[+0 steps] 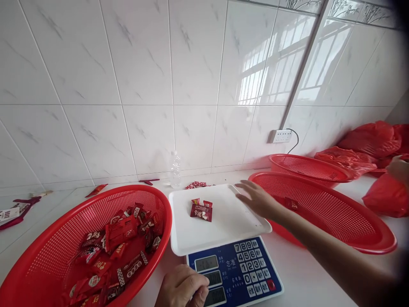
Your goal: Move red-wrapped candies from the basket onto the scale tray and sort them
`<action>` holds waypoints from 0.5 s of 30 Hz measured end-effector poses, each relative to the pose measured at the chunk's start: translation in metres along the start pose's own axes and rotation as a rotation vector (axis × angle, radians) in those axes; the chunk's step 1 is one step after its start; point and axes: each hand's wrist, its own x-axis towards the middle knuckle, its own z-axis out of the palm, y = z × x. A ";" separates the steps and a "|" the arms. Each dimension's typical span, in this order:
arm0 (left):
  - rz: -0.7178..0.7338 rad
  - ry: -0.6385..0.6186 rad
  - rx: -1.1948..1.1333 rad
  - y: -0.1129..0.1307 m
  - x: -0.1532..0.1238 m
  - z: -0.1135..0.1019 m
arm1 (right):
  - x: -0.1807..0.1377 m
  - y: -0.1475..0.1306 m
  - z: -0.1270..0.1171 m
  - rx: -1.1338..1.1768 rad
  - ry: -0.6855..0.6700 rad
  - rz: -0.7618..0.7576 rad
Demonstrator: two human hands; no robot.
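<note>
- Blue-and-white scale (238,273) on a white surface (306,279), small red packets (201,212) lying on its white tray (223,234)
- Left hand (182,286) curled over the scale's displays (206,263); cannot tell if it grips anything
- Right hand (257,197) open, at the scale tray's right edge
- Red basket (60,243) of wrapped sachets (131,270) left of the scale

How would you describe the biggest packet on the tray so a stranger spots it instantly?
Find the blue scale with a white tray on top. Left of the tray's middle lies a dark-red packet with pale printing, clearly wider than the two smaller packets just behind it.
</note>
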 end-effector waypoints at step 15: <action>-0.041 -0.039 -0.051 0.011 0.015 -0.011 | 0.014 -0.135 0.049 0.155 -0.147 -0.368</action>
